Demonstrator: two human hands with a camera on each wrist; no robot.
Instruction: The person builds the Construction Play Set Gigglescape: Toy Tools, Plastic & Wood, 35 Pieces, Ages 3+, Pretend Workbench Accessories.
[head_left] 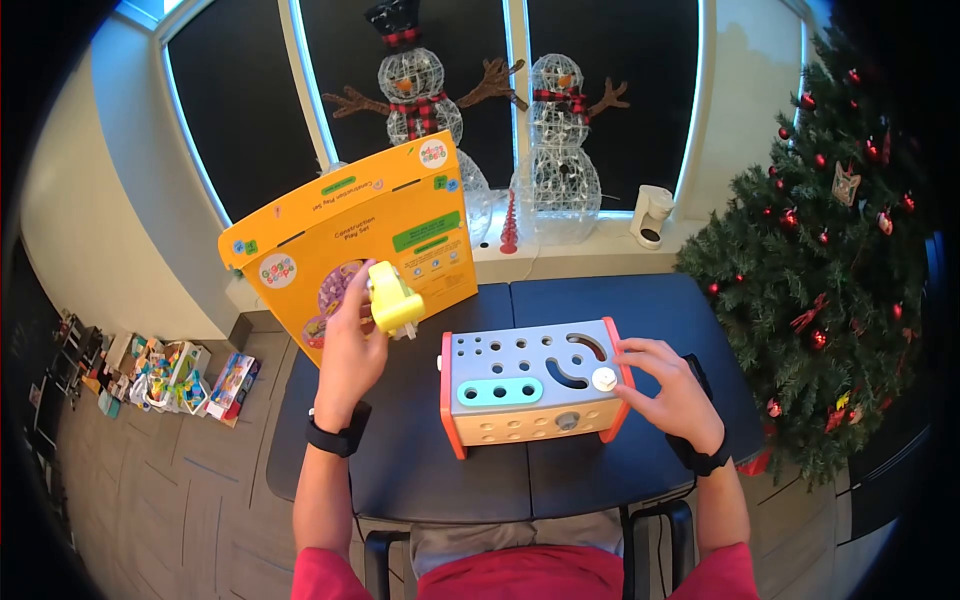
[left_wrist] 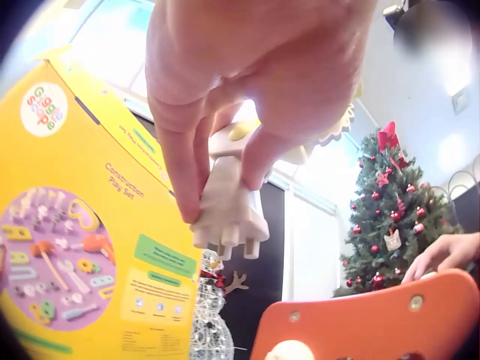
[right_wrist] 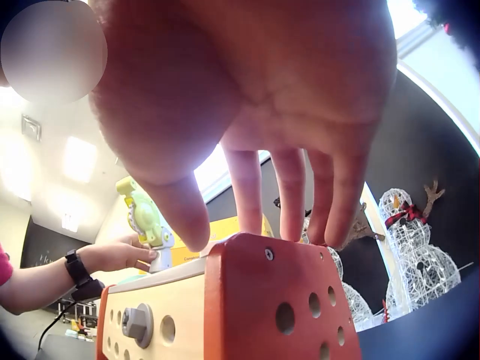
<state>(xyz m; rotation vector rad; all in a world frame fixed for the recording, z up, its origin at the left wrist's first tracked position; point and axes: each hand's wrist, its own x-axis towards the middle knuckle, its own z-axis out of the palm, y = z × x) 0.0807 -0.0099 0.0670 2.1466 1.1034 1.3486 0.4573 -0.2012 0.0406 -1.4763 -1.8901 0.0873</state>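
My left hand (head_left: 350, 350) pinches a white pronged piece (left_wrist: 229, 202) joined to a yellow part (head_left: 392, 298), held in the air left of the toy workbench. The workbench has a grey-blue top (head_left: 515, 352) with holes and slots, a teal strip (head_left: 500, 391) and red ends (right_wrist: 281, 292). My right hand (head_left: 668, 385) is at the top's right end, fingers extended, thumb and fingertips around a white round piece (head_left: 604, 379) on the top. Whether the fingers touch that piece cannot be told. A grey bolt head (right_wrist: 136, 324) sits in the front panel.
A large yellow box (head_left: 350, 235) stands behind my left hand. The workbench rests on a dark table (head_left: 430, 490). Wire snowmen (head_left: 565, 170) and a white appliance (head_left: 652, 216) are by the window, a decorated tree (head_left: 820, 270) at right, and assorted toys (head_left: 165, 380) on the floor at left.
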